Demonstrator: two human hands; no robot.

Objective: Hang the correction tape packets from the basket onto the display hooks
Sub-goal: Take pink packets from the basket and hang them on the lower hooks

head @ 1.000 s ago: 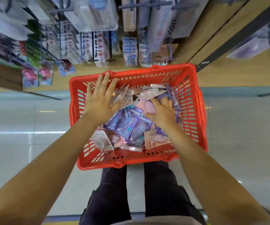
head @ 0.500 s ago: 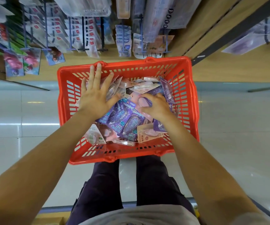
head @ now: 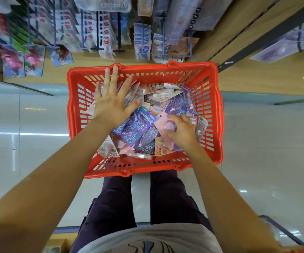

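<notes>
since a second ago both hands shifted slightly over the correction tape packets (head: 138, 132), all heaped in the red basket (head: 215, 114); left hand (head: 111, 105) flat, spread; right hand (head: 181, 130) curls round a pink packet (head: 163, 118); display hooks (head: 163, 41) await, hanging unstarted

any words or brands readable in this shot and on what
"Campus": on the purple packet near the basket's front.
"Campus": on the pink packet beside it.
Other print on the packets, and the red tags on the hanging display stock: too small or blurred to read.
</notes>
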